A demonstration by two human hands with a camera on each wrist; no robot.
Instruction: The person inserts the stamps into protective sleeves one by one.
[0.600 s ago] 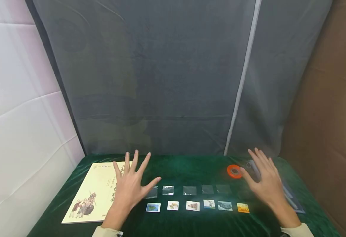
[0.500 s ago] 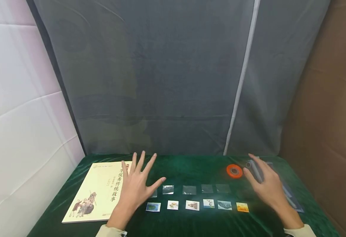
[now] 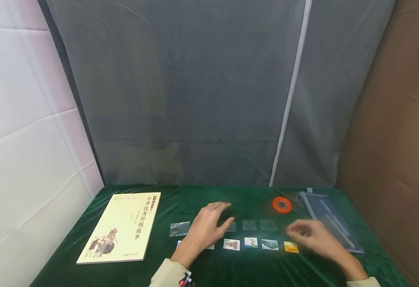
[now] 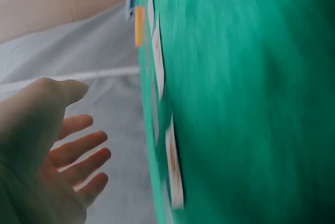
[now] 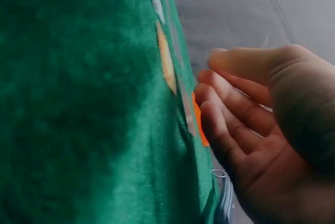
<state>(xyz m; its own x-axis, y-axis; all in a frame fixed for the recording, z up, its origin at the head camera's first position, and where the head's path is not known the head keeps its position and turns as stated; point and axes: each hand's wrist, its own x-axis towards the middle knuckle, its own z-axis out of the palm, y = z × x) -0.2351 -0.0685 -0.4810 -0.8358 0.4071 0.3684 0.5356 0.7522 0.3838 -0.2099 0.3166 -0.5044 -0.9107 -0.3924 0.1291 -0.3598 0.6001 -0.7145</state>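
My left hand (image 3: 206,225) hovers over the middle-left of the green table, fingers spread loosely and holding nothing; the left wrist view shows its separated fingers (image 4: 84,148). It covers part of a row of small stamp-like picture cards, among them a card with a seated figure (image 3: 232,244), and part of a row of small clear plastic sleeves (image 3: 268,225) behind. My right hand (image 3: 313,235) hangs just right of the yellow picture card (image 3: 291,247), its fingers loosely bent. In the right wrist view, nothing shows between thumb and fingers (image 5: 230,106).
A cream book (image 3: 123,227) with dark lettering lies at the left of the table. An orange ring-shaped roll (image 3: 282,205) lies at the back right, beside a clear zip pouch (image 3: 333,223) holding slim items. Grey, white and brown cloth walls surround the table.
The left hand has moved right, off the book and over the sleeves and cards. The right hand has come down and nearer the yellow card, its fingers bending in from spread.
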